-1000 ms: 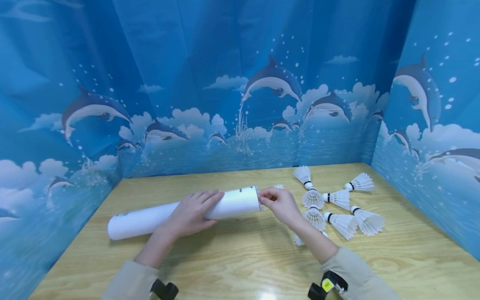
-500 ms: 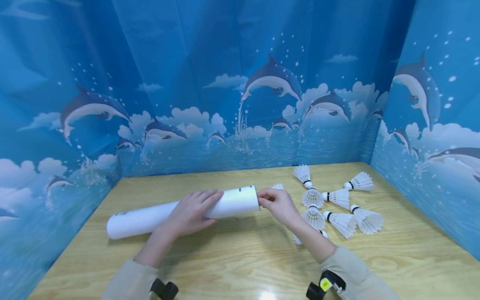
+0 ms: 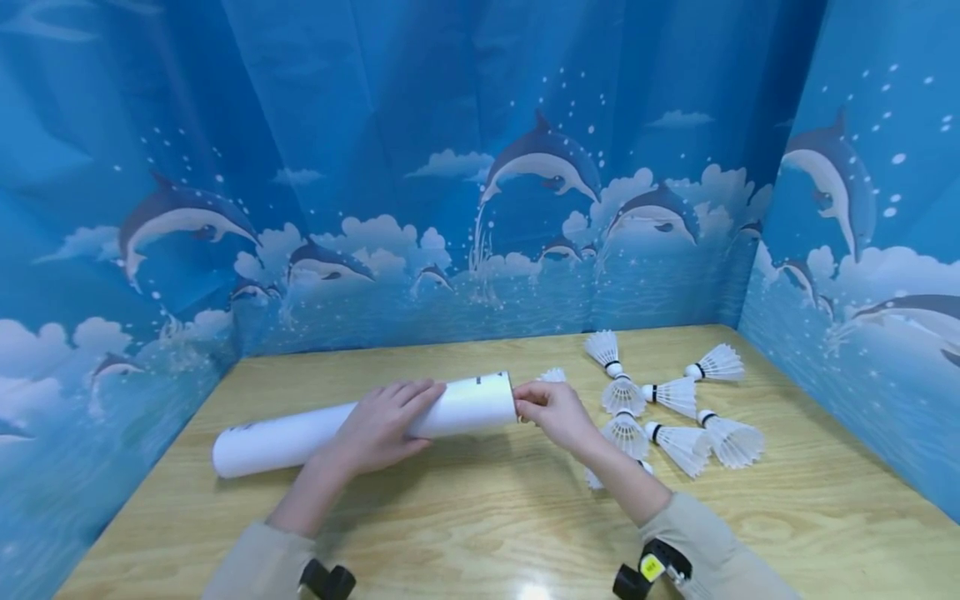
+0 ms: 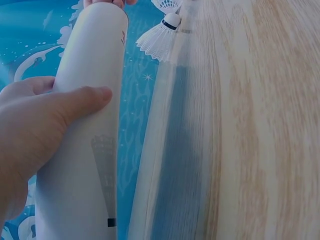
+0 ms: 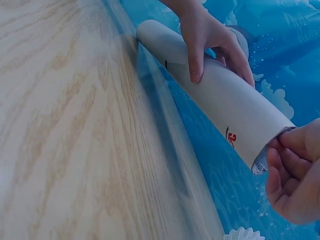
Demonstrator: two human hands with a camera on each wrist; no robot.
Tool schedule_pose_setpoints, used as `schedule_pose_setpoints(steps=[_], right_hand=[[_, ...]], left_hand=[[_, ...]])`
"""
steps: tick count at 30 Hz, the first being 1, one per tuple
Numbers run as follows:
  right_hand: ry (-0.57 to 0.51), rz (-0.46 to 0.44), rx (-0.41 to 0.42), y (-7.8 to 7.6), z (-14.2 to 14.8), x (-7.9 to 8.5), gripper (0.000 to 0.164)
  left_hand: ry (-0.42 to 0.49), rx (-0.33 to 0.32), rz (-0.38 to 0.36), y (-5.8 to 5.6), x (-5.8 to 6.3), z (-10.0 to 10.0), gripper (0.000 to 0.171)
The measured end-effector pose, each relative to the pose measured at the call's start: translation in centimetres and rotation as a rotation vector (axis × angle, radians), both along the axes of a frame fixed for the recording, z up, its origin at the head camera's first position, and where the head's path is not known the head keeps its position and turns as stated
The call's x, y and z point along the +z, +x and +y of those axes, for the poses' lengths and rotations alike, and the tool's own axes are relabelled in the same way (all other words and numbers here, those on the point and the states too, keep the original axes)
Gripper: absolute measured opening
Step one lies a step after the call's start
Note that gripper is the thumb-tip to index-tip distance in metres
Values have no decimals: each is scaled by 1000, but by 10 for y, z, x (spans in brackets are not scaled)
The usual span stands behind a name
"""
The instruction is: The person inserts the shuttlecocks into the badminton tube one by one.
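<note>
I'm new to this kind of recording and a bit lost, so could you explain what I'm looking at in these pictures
There's no machine here, just a person working bare-handed. The wide picture comes from a camera worn on the head; the other two each come from a wrist camera. White shuttlecocks lie on the wood-grain table to the person's right, in front of a blue dolphin-print backdrop. The left hand grips a white shuttlecock tube. The right hand is at the tube's open end, where a lacy white edge shows; whether it holds anything there, I can't tell.
</note>
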State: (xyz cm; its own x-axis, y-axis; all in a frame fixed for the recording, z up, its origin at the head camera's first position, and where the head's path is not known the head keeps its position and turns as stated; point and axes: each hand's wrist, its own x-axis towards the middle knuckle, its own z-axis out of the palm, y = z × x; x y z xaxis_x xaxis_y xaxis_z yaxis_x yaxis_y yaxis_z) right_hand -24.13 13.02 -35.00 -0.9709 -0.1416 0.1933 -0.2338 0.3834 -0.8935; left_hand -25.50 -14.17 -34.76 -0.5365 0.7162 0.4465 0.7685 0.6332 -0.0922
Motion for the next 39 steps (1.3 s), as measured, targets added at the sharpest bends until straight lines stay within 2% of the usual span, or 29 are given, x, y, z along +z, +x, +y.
schedule_pose_setpoints(steps=[11, 25, 35, 39], right_hand=[[36, -33, 56, 4, 16, 7, 16], [124, -51, 82, 16, 66, 15, 28], [159, -112, 76, 26, 101, 9, 30], [198, -91, 84, 32, 111, 5, 35]], left_hand=[[5, 3, 1, -2, 0, 0, 80], [4, -3, -2, -2, -1, 0, 80], [8, 5, -9, -1, -2, -1, 80], [2, 8, -4, -2, -2, -1, 79]])
